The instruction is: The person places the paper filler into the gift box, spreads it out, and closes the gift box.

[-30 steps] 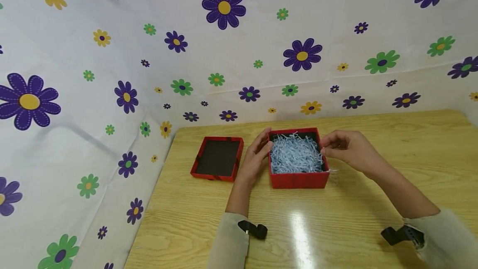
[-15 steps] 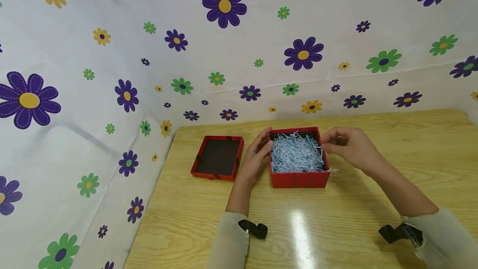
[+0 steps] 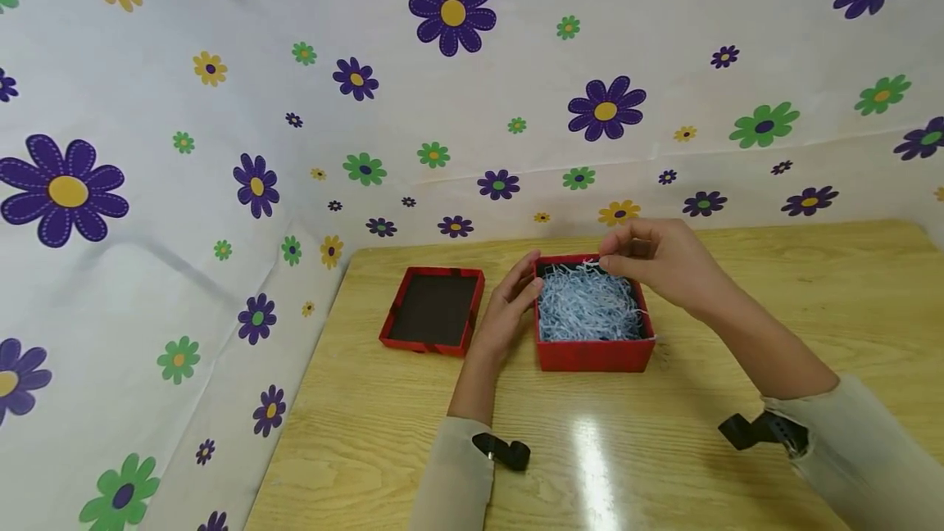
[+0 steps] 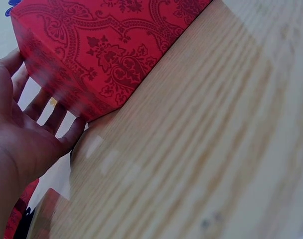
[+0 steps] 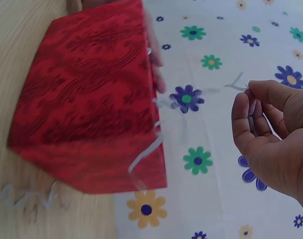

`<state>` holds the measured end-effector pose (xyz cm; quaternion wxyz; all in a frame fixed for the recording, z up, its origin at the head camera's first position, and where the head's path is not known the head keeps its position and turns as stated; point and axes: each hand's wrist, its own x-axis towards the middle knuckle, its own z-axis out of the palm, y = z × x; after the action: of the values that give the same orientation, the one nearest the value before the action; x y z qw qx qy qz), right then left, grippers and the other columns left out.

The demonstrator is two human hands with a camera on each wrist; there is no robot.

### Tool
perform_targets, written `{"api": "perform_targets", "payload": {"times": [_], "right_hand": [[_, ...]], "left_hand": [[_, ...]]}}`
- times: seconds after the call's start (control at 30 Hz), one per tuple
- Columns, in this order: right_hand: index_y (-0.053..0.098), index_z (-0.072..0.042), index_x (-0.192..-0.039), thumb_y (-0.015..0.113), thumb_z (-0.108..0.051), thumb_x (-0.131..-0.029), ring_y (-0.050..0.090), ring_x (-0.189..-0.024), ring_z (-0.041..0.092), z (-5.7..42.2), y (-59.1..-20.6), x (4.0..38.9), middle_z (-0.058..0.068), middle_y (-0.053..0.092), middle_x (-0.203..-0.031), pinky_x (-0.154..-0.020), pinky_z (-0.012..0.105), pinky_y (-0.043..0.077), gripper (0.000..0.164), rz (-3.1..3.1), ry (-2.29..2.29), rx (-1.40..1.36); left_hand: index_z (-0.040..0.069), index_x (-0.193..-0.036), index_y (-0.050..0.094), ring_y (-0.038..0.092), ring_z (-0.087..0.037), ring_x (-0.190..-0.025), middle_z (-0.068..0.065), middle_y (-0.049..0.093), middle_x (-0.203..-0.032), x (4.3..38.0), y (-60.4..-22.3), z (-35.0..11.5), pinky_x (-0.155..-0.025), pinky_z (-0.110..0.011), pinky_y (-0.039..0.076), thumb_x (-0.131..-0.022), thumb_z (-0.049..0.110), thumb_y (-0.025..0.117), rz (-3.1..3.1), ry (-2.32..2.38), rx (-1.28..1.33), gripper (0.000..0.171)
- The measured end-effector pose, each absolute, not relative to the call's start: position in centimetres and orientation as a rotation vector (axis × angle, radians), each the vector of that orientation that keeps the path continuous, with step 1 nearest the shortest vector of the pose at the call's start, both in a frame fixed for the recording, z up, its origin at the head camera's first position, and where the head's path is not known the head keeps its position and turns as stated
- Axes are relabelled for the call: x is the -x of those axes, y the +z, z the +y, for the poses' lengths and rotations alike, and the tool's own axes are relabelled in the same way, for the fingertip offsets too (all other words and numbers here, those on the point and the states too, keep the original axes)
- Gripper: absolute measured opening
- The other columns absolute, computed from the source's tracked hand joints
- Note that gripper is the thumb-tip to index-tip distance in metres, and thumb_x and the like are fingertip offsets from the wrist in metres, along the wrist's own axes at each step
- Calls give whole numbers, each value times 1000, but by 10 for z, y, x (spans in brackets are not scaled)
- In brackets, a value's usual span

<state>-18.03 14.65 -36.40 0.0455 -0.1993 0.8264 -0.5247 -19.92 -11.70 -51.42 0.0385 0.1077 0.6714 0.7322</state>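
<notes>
A red patterned box (image 3: 593,356) stands on the table, filled with pale blue shredded paper (image 3: 590,308). My left hand (image 3: 507,310) rests against the box's left wall; in the left wrist view its spread fingers (image 4: 38,105) touch the red side. Above the box's back right corner, my right hand (image 3: 667,265) is raised. Thumb and index finger pinch a thin paper strand (image 5: 235,84) in the right wrist view. Another strand (image 5: 145,157) hangs over the box's rim there.
Left of the box lies a red lid (image 3: 431,310), its dark inside facing up. Loose paper shreds (image 5: 29,199) lie on the wooden table (image 3: 369,433) by the box's right side. A white flowered sheet (image 3: 531,64) hangs behind and at the left.
My right hand has moved from the box's right rim up and left, over the back right corner. My left hand stays at the box; the box and lid have not visibly moved.
</notes>
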Motion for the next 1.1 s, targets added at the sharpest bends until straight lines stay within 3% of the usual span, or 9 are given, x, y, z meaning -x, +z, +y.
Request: {"api": "perform_targets", "payload": {"times": [0.13, 0.5, 0.83, 1.1], "right_hand": [[73, -3, -112, 76, -12, -99, 67, -91, 26, 132, -356, 183, 13, 72, -105, -78, 25, 60, 16, 2514, -1614, 638], [72, -2, -117, 75, -11, -99, 64, -96, 27, 128, -370, 192, 14, 72, -113, -81, 19, 57, 20, 2492, -1548, 591], [72, 1, -114, 74, -12, -100, 66, -91, 26, 160, -391, 180, 14, 71, -107, -78, 26, 60, 19, 2468, -1600, 556], [72, 3, -115, 76, -11, -98, 68, -90, 21, 188, -414, 160, 11, 72, -107, -77, 25, 61, 22, 2471, -1595, 534]], "left_hand": [[31, -158, 51, 44, -21, -147, 4, 45, -162, 198, -514, -117, -116, -50, 44, -108, 31, 62, 2062, 2241, -318, 51], [42, -152, 55, 43, -19, -147, 6, 46, -161, 199, -515, -115, -117, -49, 43, -109, 30, 61, 2041, 2248, -297, 46], [35, -157, 52, 43, -21, -148, 5, 45, -162, 198, -512, -116, -117, -49, 43, -110, 28, 60, 2053, 2234, -327, 49], [37, -157, 52, 43, -22, -148, 5, 44, -163, 198, -515, -116, -117, -50, 44, -109, 31, 60, 2074, 2225, -331, 49]]}}
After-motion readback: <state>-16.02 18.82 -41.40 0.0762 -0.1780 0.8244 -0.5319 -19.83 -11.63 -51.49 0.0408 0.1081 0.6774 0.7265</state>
